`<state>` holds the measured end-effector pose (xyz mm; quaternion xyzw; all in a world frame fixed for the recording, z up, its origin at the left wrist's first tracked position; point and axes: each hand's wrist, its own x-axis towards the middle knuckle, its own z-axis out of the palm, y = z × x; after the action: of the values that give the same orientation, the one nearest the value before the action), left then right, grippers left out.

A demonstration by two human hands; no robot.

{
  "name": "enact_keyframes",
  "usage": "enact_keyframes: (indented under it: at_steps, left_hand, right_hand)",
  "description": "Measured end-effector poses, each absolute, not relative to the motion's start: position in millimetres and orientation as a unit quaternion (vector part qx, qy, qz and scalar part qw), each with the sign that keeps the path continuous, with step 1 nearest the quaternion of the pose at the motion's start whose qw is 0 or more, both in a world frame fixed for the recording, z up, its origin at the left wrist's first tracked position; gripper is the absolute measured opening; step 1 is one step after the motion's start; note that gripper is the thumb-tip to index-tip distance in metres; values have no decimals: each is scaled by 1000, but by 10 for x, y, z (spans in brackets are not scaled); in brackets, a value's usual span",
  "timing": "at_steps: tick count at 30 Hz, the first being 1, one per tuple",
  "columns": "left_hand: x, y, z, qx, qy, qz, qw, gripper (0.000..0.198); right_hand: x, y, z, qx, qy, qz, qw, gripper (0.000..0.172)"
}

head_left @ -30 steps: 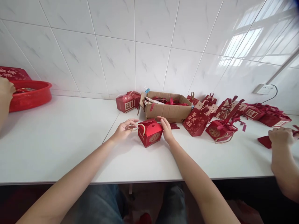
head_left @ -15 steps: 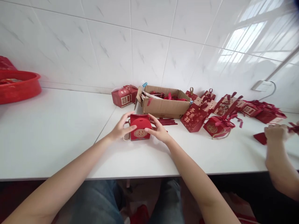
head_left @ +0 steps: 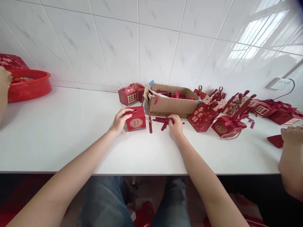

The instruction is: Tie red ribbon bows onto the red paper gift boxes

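Observation:
A small red gift box (head_left: pixel 136 119) with a gold round emblem stands upright on the white table (head_left: pixel 71 132). My left hand (head_left: pixel 120 120) grips its left side, fingers curled over the top. A thin cord loop hangs below that hand. My right hand (head_left: pixel 175 124) has its fingers closed on loose dark red paper strips (head_left: pixel 161 121) lying just right of the box, in front of the cardboard box (head_left: pixel 172 105).
Two more red gift boxes (head_left: pixel 129 94) stand behind. Many red bags and ribbons (head_left: pixel 224 113) crowd the right. A red basin (head_left: pixel 27 84) sits far left with another person's hand beside it. Another person's hand (head_left: pixel 292 138) is at the right edge by a red card.
My right hand let go of the gift box and moved right onto the red strips. The left hand kept hold of the box, which ended up standing with its emblem facing me.

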<state>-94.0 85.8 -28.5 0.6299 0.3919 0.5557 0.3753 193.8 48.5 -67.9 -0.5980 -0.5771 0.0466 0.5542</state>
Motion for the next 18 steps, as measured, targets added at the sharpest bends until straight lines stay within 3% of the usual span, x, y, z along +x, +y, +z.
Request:
enact_keyframes:
  at_steps: [4, 8, 10, 14, 16, 18]
  left_hand:
    - [-940, 871, -281, 559, 366, 575, 471, 28]
    - [-940, 865, -285, 543, 353, 597, 474, 28]
    - [-923, 833, -280, 545, 348, 600, 471, 28]
    - [-867, 741, -246, 567, 337, 587, 470, 27]
    - [-850, 714, -218, 567, 332, 589, 470, 27]
    - [-854, 710, -181, 551, 332, 607, 466, 27]
  right_hand:
    - [1805, 448, -698, -583, -631, 60, 509, 25]
    - [1722, 377, -676, -559, -689, 91, 452, 20]
    - [1635, 334, -655, -538, -724, 111, 417, 37]
    - [1366, 291, -640, -562, -729, 169, 353, 94]
    - [1262, 297, -642, -574, -723, 192, 334, 100]
    - [1218, 307, -640, -578, -721, 201, 324, 94]
